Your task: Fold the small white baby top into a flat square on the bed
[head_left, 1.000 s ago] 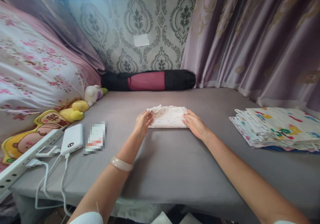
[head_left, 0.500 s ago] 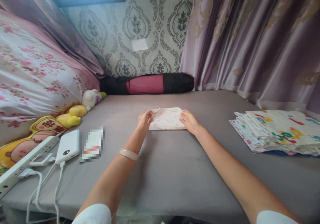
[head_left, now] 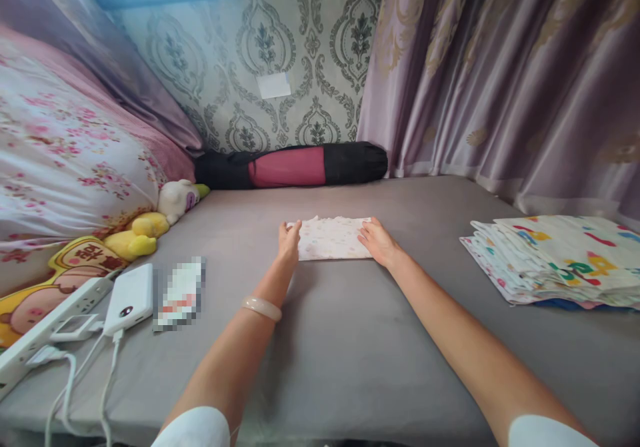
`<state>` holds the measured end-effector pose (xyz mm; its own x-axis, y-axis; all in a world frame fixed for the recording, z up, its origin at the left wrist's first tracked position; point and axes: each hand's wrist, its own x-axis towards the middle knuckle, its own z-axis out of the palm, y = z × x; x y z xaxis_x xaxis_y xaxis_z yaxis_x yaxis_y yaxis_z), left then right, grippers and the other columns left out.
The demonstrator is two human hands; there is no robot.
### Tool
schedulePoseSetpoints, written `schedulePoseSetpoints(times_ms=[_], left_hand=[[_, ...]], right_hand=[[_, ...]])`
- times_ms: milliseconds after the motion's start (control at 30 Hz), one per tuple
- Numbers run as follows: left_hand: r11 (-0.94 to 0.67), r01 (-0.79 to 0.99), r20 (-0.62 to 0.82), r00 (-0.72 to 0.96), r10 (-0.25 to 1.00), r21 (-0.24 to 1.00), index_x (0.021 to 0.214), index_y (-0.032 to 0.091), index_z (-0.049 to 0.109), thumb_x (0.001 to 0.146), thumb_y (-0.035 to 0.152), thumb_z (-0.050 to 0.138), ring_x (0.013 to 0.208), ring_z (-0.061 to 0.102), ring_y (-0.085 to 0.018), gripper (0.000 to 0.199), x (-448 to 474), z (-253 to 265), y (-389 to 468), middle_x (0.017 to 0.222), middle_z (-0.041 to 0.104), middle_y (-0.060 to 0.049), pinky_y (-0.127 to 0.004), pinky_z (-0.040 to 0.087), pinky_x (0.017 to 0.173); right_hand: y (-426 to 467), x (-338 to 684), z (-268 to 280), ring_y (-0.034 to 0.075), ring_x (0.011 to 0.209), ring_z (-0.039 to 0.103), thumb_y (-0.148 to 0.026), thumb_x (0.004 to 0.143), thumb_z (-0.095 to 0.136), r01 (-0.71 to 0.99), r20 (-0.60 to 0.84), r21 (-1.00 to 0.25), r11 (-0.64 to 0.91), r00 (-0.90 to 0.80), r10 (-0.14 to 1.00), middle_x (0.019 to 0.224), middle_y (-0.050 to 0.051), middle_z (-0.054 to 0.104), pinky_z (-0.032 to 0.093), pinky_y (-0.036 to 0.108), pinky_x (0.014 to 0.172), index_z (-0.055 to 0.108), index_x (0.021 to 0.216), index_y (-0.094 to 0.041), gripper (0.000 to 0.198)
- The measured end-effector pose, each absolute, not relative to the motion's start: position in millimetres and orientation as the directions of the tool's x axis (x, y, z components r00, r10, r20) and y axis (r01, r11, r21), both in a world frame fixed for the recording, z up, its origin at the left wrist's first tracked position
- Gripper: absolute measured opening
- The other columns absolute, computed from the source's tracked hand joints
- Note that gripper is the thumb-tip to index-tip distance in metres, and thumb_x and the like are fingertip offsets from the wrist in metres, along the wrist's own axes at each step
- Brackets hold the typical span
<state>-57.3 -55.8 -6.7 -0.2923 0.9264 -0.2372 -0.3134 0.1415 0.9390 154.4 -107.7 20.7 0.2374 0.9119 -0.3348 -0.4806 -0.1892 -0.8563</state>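
Small folded printed cloth (head_left: 332, 238) flat mid-bed on grey sheet (head_left: 340, 340). Left hand (head_left: 289, 242) at its left edge, right hand (head_left: 376, 242) at its right, fingers together, resting flat, not pinching. Stack of colourful cloths (head_left: 555, 257) well apart, rightward.

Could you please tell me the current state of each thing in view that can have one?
Small white printed cloth: folded flat on the grey sheet.
Left hand: open, on the cloth's left edge.
Right hand: open, on its right edge.
Stack of colourful printed cloths: folded, piled.
White power bank: cable plugged in.
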Motion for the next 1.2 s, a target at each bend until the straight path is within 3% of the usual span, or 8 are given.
schedulePoseSetpoints(times_ms=[200, 367, 433, 500, 600, 700, 800, 1200], left_hand=[[0.118, -0.127, -0.149, -0.278, 0.949, 0.985, 0.137, 0.022, 0.044, 0.079, 0.038, 0.072, 0.143, 0.036, -0.028, 0.066, -48.1, -1.2, -64.5, 0.154, 0.037, -0.015, -0.036, 0.031, 0.115], [0.000, 0.012, 0.003, -0.242, 0.970, 1.000, 0.116, 0.018, 0.059, 0.073, 0.022, 0.076, 0.139, 0.040, -0.031, 0.046, -34.5, 8.8, -71.8, 0.144, 0.049, -0.017, -0.038, 0.027, 0.116], [-0.082, 0.097, 0.098, -0.178, 0.979, 0.992, 0.107, 0.018, 0.062, 0.072, 0.013, 0.073, 0.135, 0.044, -0.031, 0.037, -26.5, 9.9, -72.4, 0.135, 0.056, -0.016, -0.039, 0.027, 0.117], [-0.163, 0.207, 0.187, -0.099, 0.977, 0.965, 0.104, 0.019, 0.063, 0.072, 0.007, 0.068, 0.135, 0.045, -0.030, 0.034, -18.5, 9.0, -72.5, 0.130, 0.060, -0.015, -0.040, 0.026, 0.118], [-0.253, 0.467, 0.262, 0.048, 0.964, 0.847, 0.113, 0.019, 0.062, 0.076, 0.005, 0.061, 0.143, 0.035, -0.032, 0.039, -10.5, 4.7, -73.5, 0.139, 0.055, -0.016, -0.048, 0.018, 0.120], [-0.284, 0.679, 0.234, 0.167, 0.958, 0.677, 0.128, 0.019, 0.055, 0.084, 0.010, 0.054, 0.148, 0.023, -0.034, 0.044, -9.3, -1.4, -76.0, 0.151, 0.043, -0.017, -0.056, 0.011, 0.119], [-0.296, 0.757, 0.207, 0.214, 0.955, 0.582, 0.133, 0.018, 0.052, 0.090, 0.017, 0.049, 0.149, 0.021, -0.033, 0.043, -11.8, -7.9, -77.6, 0.153, 0.040, -0.017, -0.056, 0.007, 0.120], [-0.328, 0.729, 0.239, 0.228, 0.944, 0.600, 0.126, 0.023, 0.060, 0.090, 0.022, 0.052, 0.143, 0.033, -0.030, 0.037, -17.0, -19.8, -72.1, 0.148, 0.049, -0.013, -0.051, 0.008, 0.121]], right_hand=[[-103.9, 152.3, 17.2, 0.015, 0.139, 0.036, -0.021, 0.091, 0.045, -0.329, -0.293, -0.921, -0.208, 0.235, 0.927, 0.154, 0.008, 0.034, 0.037, 0.034, 0.112, 0.022, 0.153, -0.023, 0.066], [-95.7, 145.2, 11.5, 0.018, 0.141, 0.033, -0.023, 0.094, 0.037, 0.123, -0.106, -0.983, -0.136, 0.225, 0.969, 0.155, 0.010, 0.032, 0.034, 0.039, 0.115, 0.032, 0.151, -0.017, 0.058], [-93.2, 139.5, 8.3, 0.018, 0.142, 0.032, -0.022, 0.096, 0.033, 0.416, 0.027, -0.909, -0.040, 0.155, 0.987, 0.153, 0.010, 0.036, 0.026, 0.037, 0.119, 0.041, 0.148, -0.014, 0.053], [-92.5, 132.9, 4.9, 0.019, 0.143, 0.030, -0.019, 0.096, 0.032, 0.669, 0.142, -0.739, 0.083, 0.035, 0.989, 0.151, 0.011, 0.038, 0.020, 0.036, 0.121, 0.048, 0.143, -0.011, 0.050], [-94.1, 124.3, 1.3, 0.023, 0.145, 0.023, -0.020, 0.099, 0.034, 0.870, 0.184, -0.454, 0.195, -0.123, 0.975, 0.154, 0.012, 0.034, 0.018, 0.041, 0.121, 0.049, 0.143, -0.010, 0.048], [-95.0, 119.1, 0.2, 0.026, 0.146, 0.019, -0.022, 0.101, 0.034, 0.932, 0.168, -0.282, 0.229, -0.187, 0.968, 0.155, 0.012, 0.031, 0.015, 0.048, 0.120, 0.044, 0.147, -0.011, 0.048], [-92.9, 116.7, -2.0, 0.026, 0.146, 0.017, -0.023, 0.102, 0.032, 0.943, 0.170, -0.216, 0.253, -0.219, 0.961, 0.156, 0.012, 0.030, 0.013, 0.049, 0.120, 0.042, 0.148, -0.009, 0.050], [-87.8, 116.8, -15.3, 0.025, 0.146, 0.021, -0.024, 0.101, 0.031, 0.951, 0.150, -0.208, 0.230, -0.201, 0.968, 0.156, 0.009, 0.029, 0.014, 0.047, 0.120, 0.040, 0.150, -0.013, 0.052]])
